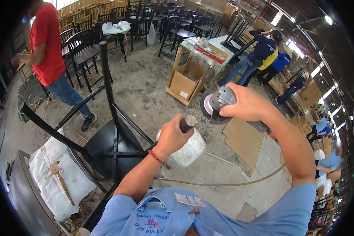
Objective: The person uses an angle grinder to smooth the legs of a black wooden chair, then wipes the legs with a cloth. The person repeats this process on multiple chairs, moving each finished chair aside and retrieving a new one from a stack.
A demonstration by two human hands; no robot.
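An upturned black wooden chair (96,151) lies in front of me on the left, legs pointing up and outward. My left hand (172,135) is wrapped round one of its legs, just below the bare, pale leg end (190,120). In my right hand (251,103) is an angle grinder (223,97), gripped round its body. Its round disc (207,105) faces the leg end, with a gap between them. Whether the disc is spinning I cannot tell.
White foam-wrapped padding (53,177) lies at the left, a plastic-wrapped bundle (190,151) below my left hand. A hose (224,184) crosses the floor. Ahead stand a worktable with a cardboard box (187,80) and several black chairs (177,33). A person in red (47,43) stands left; others work right.
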